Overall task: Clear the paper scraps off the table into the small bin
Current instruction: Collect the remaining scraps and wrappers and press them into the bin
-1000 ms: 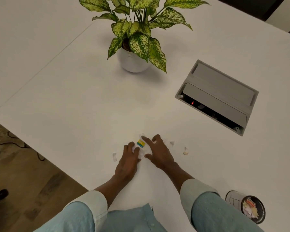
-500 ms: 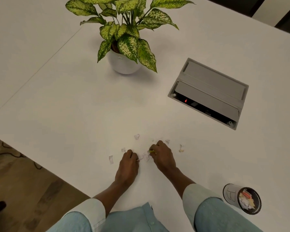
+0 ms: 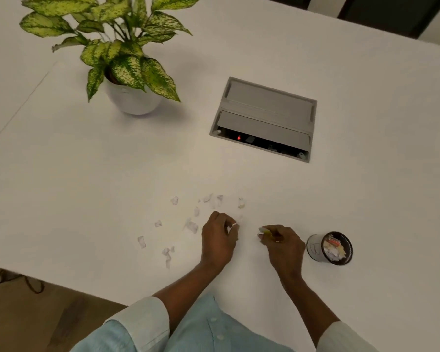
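Observation:
Several small white paper scraps lie scattered on the white table, left of and beyond my hands. My left hand is closed, with a bit of white scrap poking from its fingers. My right hand is closed on a yellow-green paper scrap. The small bin, a dark-rimmed round can with paper bits inside, sits tilted on the table just right of my right hand.
A potted plant with spotted green leaves stands at the far left. A grey cable box is set into the table beyond the scraps. The table's near edge runs at lower left, floor below it.
My hands have drawn apart: the right one carried the coloured scrap rightward, close to the bin. More loose scraps now show where the hands had been together.

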A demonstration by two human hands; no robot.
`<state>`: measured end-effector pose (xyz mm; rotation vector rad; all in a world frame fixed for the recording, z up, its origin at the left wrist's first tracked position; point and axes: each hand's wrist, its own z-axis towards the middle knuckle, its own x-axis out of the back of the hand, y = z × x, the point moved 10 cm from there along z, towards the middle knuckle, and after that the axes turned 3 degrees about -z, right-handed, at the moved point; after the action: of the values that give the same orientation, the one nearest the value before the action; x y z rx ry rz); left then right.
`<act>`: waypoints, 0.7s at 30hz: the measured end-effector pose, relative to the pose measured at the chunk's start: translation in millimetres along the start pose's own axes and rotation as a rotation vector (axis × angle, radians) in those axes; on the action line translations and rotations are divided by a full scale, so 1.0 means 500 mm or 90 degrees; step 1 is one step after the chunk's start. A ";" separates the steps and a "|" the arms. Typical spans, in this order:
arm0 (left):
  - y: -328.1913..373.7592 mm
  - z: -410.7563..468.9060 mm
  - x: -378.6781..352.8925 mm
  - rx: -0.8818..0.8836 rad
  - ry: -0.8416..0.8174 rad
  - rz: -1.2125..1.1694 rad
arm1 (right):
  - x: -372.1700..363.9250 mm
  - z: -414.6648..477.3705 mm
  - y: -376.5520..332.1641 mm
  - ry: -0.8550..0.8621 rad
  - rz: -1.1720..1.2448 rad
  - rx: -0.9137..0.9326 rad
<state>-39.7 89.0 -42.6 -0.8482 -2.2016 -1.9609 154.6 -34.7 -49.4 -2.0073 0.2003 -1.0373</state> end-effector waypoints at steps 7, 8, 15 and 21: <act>0.128 -0.037 -0.172 -0.049 -0.094 -0.029 | 0.211 -0.035 0.107 0.151 0.068 -0.130; 0.146 -0.044 -0.200 -0.053 -0.111 -0.034 | 0.239 -0.037 0.119 0.174 0.058 -0.141; 0.243 -0.094 -0.394 -0.131 -0.239 0.042 | 0.371 -0.015 0.172 0.232 -0.041 -0.141; 0.248 -0.110 -0.494 -0.126 -0.328 0.123 | 0.402 0.020 0.172 0.200 -0.111 -0.088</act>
<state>207.4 -44.8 -21.6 -1.6908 -2.0586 -2.0612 310.6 -178.9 3.2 -2.0012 0.2727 -1.4866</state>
